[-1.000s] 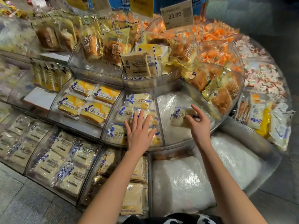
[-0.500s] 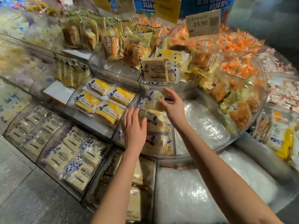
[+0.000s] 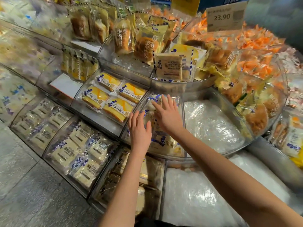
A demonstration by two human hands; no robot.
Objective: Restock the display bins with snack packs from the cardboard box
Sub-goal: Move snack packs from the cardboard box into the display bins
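Both of my hands hover over a clear middle-tier bin (image 3: 184,123) holding pale bread packs with blue print (image 3: 164,143). My right hand (image 3: 167,114) lies flat, fingers spread, on the packs at the bin's far end. My left hand (image 3: 140,128) is flat with fingers apart at the bin's near-left rim, holding nothing. The cardboard box is not in view.
Left of that bin sit yellow cake packs (image 3: 113,99). To its right a bin holds only crumpled clear plastic (image 3: 211,123). Lower bins hold white bread packs (image 3: 78,149). Upper tier has brown bread bags (image 3: 146,43), orange snacks (image 3: 255,46) and a 23.90 price sign (image 3: 224,17).
My right hand carried a pack from the plastic-lined bin leftward into the bread bin and now lies open on the packs. The view shifted left.
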